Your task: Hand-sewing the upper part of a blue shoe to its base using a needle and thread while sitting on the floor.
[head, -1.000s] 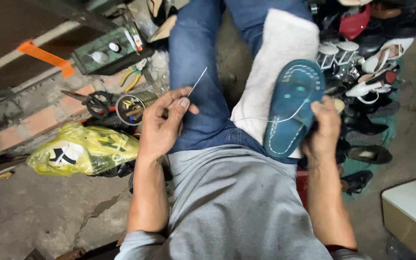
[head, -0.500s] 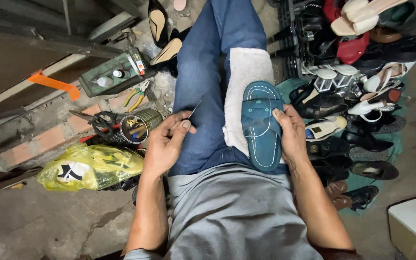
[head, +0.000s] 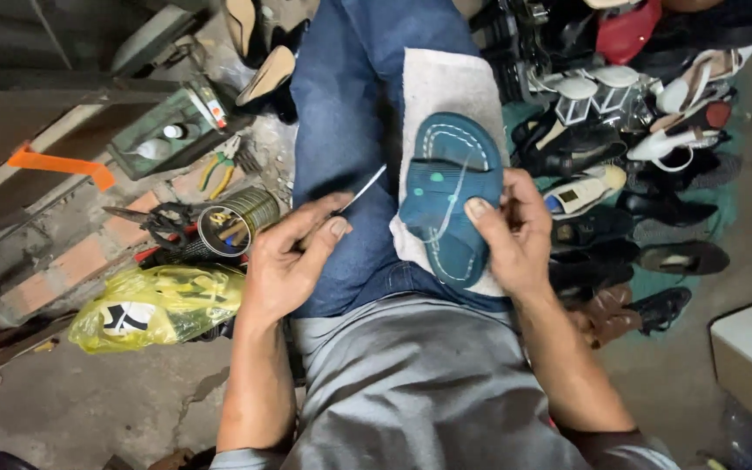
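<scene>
Sandal stitching, seen from above
Yellow bag (head: 157,305) and tin can (head: 238,223) at left; left hand (head: 293,258), fingers pinching a needle (head: 365,189); teal sandal (head: 448,207) on white towel (head: 446,87) over lap; right hand (head: 506,231), fingers gripping the sandal's edge.

Yellow plastic bag (head: 154,306), scissors (head: 160,223), tin can (head: 238,221), pliers (head: 219,168), piled shoes (head: 646,165)

The cracked concrete floor (head: 89,409) is strewn with a yellow plastic bag (head: 154,305), a tin can (head: 237,224), scissors (head: 163,222), pliers (head: 219,170) and many shoes (head: 646,174).
</scene>
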